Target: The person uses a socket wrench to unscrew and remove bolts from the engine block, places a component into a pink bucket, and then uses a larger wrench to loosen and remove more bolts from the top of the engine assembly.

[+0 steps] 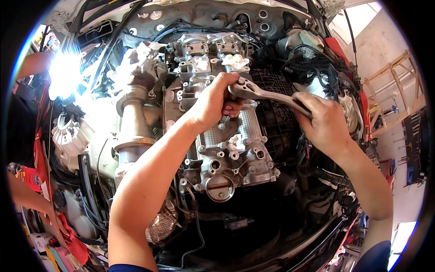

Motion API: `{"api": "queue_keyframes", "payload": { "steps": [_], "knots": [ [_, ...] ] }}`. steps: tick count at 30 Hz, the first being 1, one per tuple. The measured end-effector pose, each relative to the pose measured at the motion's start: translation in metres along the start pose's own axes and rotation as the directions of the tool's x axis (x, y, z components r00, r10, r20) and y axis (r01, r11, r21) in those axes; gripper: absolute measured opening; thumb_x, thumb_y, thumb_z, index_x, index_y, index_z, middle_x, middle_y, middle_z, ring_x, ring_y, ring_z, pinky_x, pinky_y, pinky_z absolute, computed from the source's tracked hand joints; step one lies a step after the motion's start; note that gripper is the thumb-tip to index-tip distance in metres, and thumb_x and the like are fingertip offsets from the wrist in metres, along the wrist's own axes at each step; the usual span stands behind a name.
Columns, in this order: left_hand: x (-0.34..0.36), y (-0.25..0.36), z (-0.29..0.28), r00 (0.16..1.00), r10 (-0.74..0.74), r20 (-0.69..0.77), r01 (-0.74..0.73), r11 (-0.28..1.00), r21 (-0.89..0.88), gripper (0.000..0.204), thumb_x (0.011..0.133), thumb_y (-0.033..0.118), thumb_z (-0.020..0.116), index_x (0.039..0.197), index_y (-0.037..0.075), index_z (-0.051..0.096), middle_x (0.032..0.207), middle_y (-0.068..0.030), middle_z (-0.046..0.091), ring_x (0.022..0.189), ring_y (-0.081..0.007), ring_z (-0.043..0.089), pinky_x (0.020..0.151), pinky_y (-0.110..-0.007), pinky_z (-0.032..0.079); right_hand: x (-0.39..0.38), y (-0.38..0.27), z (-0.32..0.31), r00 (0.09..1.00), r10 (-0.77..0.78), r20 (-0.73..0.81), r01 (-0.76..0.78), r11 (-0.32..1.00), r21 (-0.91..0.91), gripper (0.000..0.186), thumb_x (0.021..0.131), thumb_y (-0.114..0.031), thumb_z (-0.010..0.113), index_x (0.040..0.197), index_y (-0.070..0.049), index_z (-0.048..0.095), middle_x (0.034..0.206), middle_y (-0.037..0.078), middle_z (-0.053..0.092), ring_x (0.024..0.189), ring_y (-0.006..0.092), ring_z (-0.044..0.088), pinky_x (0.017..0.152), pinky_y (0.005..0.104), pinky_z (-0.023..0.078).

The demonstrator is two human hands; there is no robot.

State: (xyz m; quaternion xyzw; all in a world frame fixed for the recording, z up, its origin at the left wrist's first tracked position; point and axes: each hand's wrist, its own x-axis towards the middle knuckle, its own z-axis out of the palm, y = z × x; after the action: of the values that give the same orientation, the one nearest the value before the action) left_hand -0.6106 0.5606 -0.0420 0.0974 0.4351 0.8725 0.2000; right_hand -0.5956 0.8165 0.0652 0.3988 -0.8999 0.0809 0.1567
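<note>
A metal ratchet wrench [275,95] lies across the engine [209,137], its head toward the middle and its handle pointing right. My left hand [216,100] is closed around the ratchet's head, thumb on top and fingers curled beneath. Whatever sits under the head is mostly hidden by those fingers. On the right, my right hand [325,119] wraps round the end of the handle. White crumpled paper wads [235,143] are stuffed into openings on top of the engine, in front of and behind my left hand. Bolts stud the cover's edges.
Left of the engine runs a thick exhaust pipe [137,119] with flanges. A glaring work lamp [65,75] shines at the left, near another person's arm [34,65]. Hoses and cables [312,56] crowd the right rear. A wooden frame [395,84] stands beyond the car.
</note>
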Motion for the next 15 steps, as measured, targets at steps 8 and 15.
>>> {"api": "queue_keyframes", "payload": {
  "steps": [8, 15],
  "knots": [
    [-0.001, 0.01, 0.0, 0.975, -0.198, 0.104, 0.211, 0.968, -0.133, 0.033, 0.091, 0.034, 0.043, 0.094, 0.004, 0.057, 0.08, -0.0103, 0.063, 0.063, -0.0204, 0.058, 0.061, -0.032, 0.05, -0.016, -0.001, 0.009, 1.0, -0.027, -0.006, 0.027, 0.999, -0.019, 0.03, 0.079, -0.009, 0.069, 0.107, -0.003, 0.061, 0.083, 0.012, 0.066, 0.065, 0.0321, 0.065, 0.057, 0.0394, 0.053],
    [-0.009, 0.033, 0.004, 0.978, -0.21, 0.017, 0.206, 0.971, 0.117, 0.035, 0.09, 0.029, 0.04, 0.086, 0.0, 0.06, 0.082, -0.0114, 0.064, 0.077, -0.0213, 0.063, 0.079, -0.034, 0.051, -0.016, -0.065, -0.027, 0.958, 0.107, 0.266, -0.232, 0.837, 0.496, 0.04, 0.085, -0.01, 0.062, 0.119, 0.008, 0.052, 0.084, 0.022, 0.064, 0.068, 0.0333, 0.066, 0.063, 0.0373, 0.052]
  ]
}}
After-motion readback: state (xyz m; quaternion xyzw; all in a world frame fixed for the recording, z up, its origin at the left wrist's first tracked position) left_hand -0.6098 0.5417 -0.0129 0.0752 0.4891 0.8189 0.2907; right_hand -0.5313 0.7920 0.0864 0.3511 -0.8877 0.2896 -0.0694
